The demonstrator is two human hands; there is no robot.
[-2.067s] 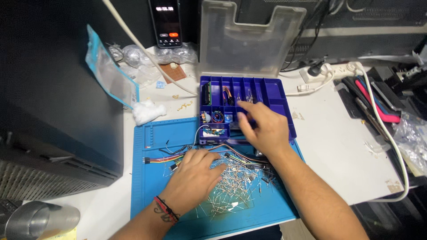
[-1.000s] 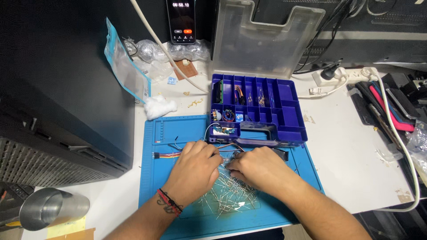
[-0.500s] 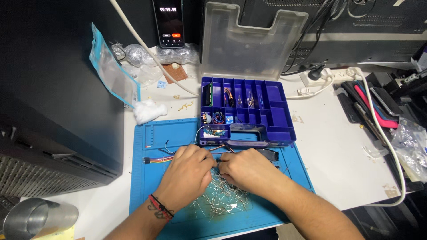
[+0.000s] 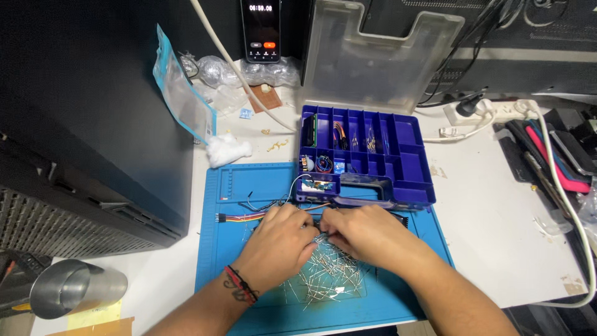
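A white table [image 4: 497,249] carries everything, with a dark cabinet [image 4: 93,124] walling off its left side. On it lies a blue work mat [image 4: 230,249], its near edge close to the table's front edge. At the mat's far edge sits a purple compartment box [image 4: 404,162], its clear lid [image 4: 379,56] standing open and upright behind it; several compartments hold small parts, and those at the right look bare. A clear pouch with a light-blue border [image 4: 183,99] leans against the cabinet, with a white wad [image 4: 227,149] just beside its foot. Crumpled clear bags [image 4: 242,71] lie behind, under a dark phone [image 4: 261,30] standing upright with a lit screen. A steel cup [image 4: 74,289] lies tipped at the lower left. To the right, open white tabletop stretches to a white cable [image 4: 569,205] and a power strip [image 4: 491,112].

On the mat, the left hand [image 4: 277,246] and right hand [image 4: 367,236] meet fingertip to fingertip over a loose heap of thin metal-legged components [image 4: 326,277], pinching into its far edge; what exactly they grip cannot be told. A flat multicoloured ribbon wire [image 4: 239,218] lies just left of the left hand.
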